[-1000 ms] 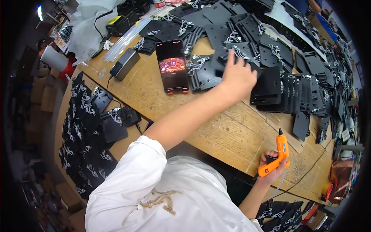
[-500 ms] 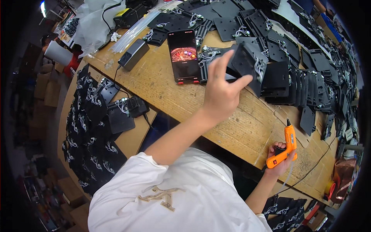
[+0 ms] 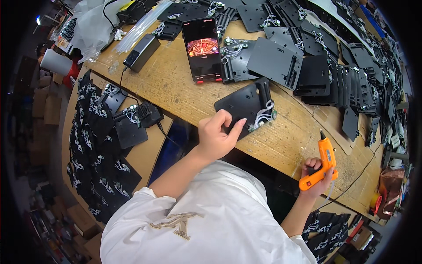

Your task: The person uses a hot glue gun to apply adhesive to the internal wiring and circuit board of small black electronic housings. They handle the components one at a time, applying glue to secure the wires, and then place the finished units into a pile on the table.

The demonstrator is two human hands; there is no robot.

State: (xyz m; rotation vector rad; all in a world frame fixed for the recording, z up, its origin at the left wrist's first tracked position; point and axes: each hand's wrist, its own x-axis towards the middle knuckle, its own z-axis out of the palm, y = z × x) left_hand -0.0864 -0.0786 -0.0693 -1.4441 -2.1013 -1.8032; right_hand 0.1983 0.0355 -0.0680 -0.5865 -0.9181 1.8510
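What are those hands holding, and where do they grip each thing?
The left hand holds a black plate by its near edge; the right hand holds an orange glue gun by its handle.

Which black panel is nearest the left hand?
The white-wired panel near the table's front edge: the left hand grips it; the others are farther away.

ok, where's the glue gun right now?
Head view, right of centre: the glue gun is in the right hand, by the near edge of the table.
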